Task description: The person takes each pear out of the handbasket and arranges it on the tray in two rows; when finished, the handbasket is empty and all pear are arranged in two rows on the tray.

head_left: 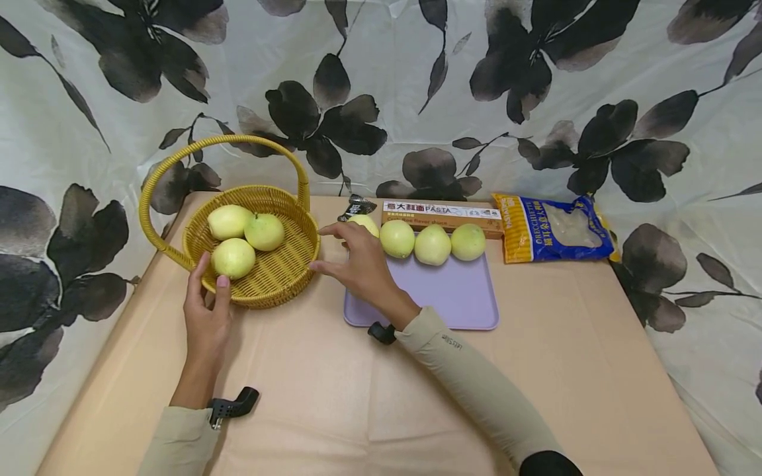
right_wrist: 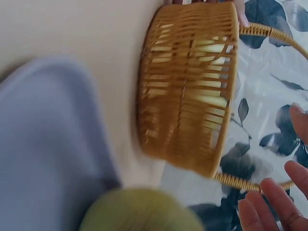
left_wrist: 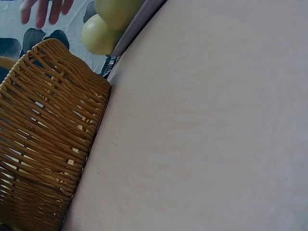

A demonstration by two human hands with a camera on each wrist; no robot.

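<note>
Left hand (head_left: 207, 320) and right hand (head_left: 366, 264) are busy around a yellow wicker basket (head_left: 292, 264): the left grips its near-side rim by the handle (head_left: 250, 139), while the right, fingers parted and holding nothing, hovers just beside the opposite rim. Three pale green fruits (head_left: 234, 258) sit inside, just past the left fingertips. Four more fruits (head_left: 432, 245) line the far edge of a lilac tray (head_left: 440, 311) beyond the right wrist, one partly hidden by that hand. I'd worry that a low backward sweep of the right hand could set those rolling, or a hard pull by the left could tip the basket. Peach-coloured covering on the table (head_left: 315, 396) wrinkles between the forearms; flower-printed cloth (head_left: 411, 99) hangs beyond both hands.
</note>
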